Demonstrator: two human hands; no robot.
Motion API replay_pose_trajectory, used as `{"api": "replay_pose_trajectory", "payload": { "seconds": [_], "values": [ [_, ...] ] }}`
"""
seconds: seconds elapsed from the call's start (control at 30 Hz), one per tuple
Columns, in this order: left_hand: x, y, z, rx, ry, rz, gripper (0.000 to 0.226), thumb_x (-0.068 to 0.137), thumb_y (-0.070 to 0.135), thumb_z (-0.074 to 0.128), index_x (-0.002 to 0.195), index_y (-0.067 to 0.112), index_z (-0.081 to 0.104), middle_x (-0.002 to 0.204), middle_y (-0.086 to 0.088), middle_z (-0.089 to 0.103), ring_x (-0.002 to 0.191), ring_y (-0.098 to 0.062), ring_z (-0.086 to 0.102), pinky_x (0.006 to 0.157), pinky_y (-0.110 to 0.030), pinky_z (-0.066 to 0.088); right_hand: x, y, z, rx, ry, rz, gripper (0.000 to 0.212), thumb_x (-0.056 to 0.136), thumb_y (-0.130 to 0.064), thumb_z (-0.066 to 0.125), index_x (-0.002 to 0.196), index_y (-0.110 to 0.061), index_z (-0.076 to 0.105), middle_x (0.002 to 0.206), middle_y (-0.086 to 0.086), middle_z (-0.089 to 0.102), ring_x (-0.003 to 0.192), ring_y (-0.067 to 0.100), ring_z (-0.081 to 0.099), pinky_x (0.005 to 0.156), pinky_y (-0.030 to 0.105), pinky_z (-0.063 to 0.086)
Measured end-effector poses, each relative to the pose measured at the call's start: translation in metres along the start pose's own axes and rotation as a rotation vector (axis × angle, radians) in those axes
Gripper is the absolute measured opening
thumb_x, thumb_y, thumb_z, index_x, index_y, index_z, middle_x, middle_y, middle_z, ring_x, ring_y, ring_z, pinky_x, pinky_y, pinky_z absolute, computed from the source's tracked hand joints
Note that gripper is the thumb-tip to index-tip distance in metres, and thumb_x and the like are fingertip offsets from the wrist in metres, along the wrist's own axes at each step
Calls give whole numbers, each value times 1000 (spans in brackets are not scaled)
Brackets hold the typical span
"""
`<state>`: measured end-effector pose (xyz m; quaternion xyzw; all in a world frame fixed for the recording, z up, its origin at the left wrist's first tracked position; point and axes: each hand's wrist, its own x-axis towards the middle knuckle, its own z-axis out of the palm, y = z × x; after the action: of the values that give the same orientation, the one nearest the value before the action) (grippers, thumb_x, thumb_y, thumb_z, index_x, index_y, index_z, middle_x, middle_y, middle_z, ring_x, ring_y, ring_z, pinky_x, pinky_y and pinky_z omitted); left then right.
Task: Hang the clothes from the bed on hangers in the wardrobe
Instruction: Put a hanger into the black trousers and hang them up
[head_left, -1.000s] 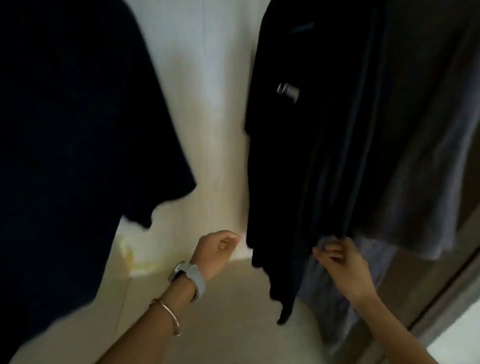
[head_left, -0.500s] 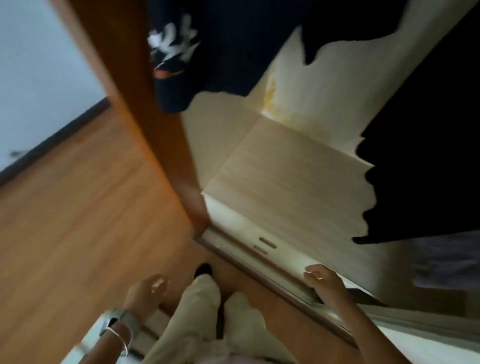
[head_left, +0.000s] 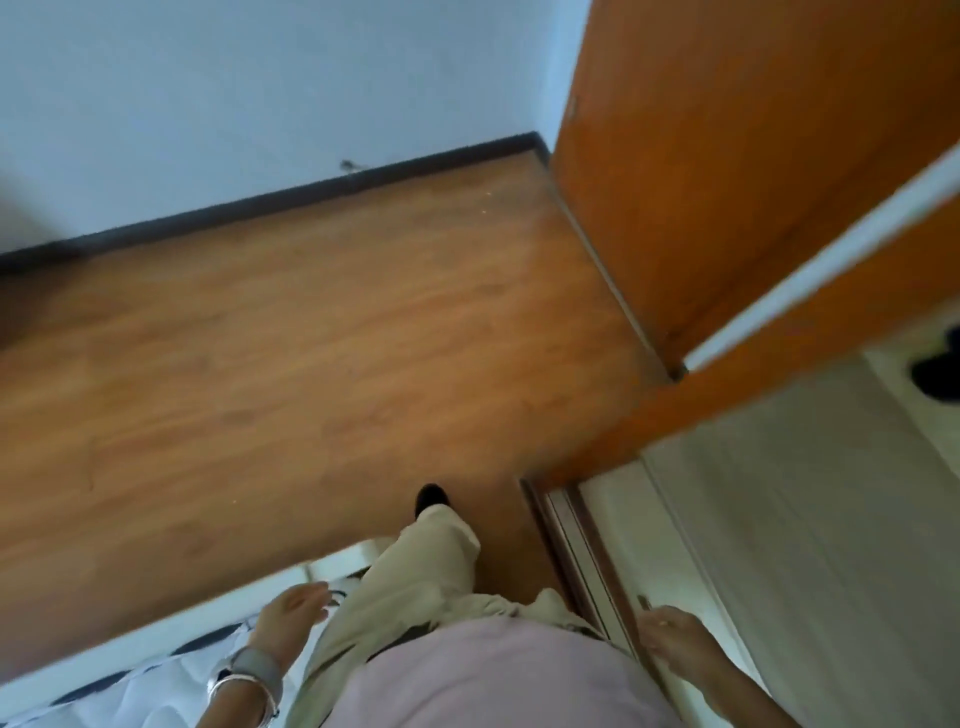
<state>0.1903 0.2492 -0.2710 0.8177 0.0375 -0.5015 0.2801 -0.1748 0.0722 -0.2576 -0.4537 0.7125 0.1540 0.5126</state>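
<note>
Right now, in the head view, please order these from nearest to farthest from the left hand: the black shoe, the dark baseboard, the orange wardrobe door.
From the left hand:
1. Black shoe, just ahead.
2. Orange wardrobe door, far right.
3. Dark baseboard, along the far wall.

Bedroom in a home, at an open wardrobe.
Wood-look laminate floor (head_left: 291, 353); pale blue wall (head_left: 260, 88) with dark skirting board (head_left: 270, 200); orange-brown wardrobe door (head_left: 727, 171) on a floor track (head_left: 582, 561), pale wardrobe interior (head_left: 810, 519) with a dark garment (head_left: 937, 371) at its edge; white bed edge (head_left: 156, 631) with patterned bedding (head_left: 130, 696).
</note>
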Motion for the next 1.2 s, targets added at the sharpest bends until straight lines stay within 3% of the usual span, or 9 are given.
{"api": "replay_pose_trajectory", "payload": {
  "seconds": [0.1, 0.17, 0.37, 0.57, 0.73, 0.83, 0.97, 1.1, 1.2],
  "values": [
    [28, 15, -22, -99, 49, -65, 23, 89, 0, 52, 107, -12, 59, 82, -13, 62, 73, -24, 56, 66, -32, 40, 16, -79, 5, -99, -25, -66, 19, 87, -15, 49, 73, -16, 62, 75, 5, 62, 70, 20, 57, 65, 27, 39],
    [34, 31, -35, -177, 42, -109, 19, 90, 1, 50, 106, -6, 59, 84, -12, 61, 77, -24, 55, 60, -27, 34, 23, -136, 12, -168, -50, -124, 22, 88, -15, 48, 69, -17, 58, 75, 5, 60, 69, 18, 54, 64, 27, 38],
    [62, 58, -61, -371, 39, -210, 27, 95, 9, 45, 117, -2, 53, 107, -13, 54, 100, -24, 50, 86, -33, 28, 41, -305, 30, -220, -125, -400, 9, 91, -18, 53, 94, -20, 60, 96, 2, 63, 91, 19, 60, 78, 32, 48],
    [86, 79, -63, -566, 96, -369, 20, 94, 11, 46, 108, 0, 54, 104, -15, 57, 91, -27, 51, 83, -33, 32, 74, -419, 38, -360, -161, -399, 16, 93, -17, 49, 105, -17, 60, 94, -2, 62, 85, 11, 57, 67, 24, 45],
    [114, 126, -76, -773, 207, -463, 20, 94, 9, 46, 106, -3, 57, 102, -15, 57, 70, -22, 52, 68, -29, 36, 122, -504, 45, -679, -171, -388, 30, 94, -16, 48, 118, -2, 58, 116, 13, 60, 98, 19, 53, 82, 29, 41],
    [121, 174, -94, -903, 323, -425, 20, 95, 12, 42, 107, 5, 57, 104, -11, 58, 78, -21, 55, 62, -27, 36, 144, -569, 45, -750, -111, -373, 28, 92, -17, 51, 112, -2, 63, 110, 16, 64, 101, 27, 58, 91, 37, 46],
    [115, 212, -122, -969, 482, -330, 24, 95, 13, 44, 112, 4, 58, 102, -10, 61, 90, -23, 56, 77, -27, 42, 155, -669, 76, -920, -137, -365, 23, 92, -18, 50, 102, -4, 65, 84, 8, 66, 86, 28, 62, 74, 33, 45],
    [102, 201, -130, -1209, 620, -449, 20, 95, 13, 44, 109, 6, 58, 102, -11, 60, 94, -24, 55, 67, -24, 42, 138, -738, 155, -1066, -228, -449, 19, 93, -17, 46, 97, -6, 61, 79, 8, 63, 74, 22, 57, 59, 27, 40],
    [99, 181, -129, -1352, 631, -593, 16, 94, 13, 46, 105, 7, 56, 87, -7, 61, 78, -19, 56, 65, -24, 42, 114, -765, 235, -1157, -303, -537, 20, 93, -18, 45, 97, -8, 62, 82, 6, 63, 78, 22, 58, 62, 28, 40]
  ]
}}
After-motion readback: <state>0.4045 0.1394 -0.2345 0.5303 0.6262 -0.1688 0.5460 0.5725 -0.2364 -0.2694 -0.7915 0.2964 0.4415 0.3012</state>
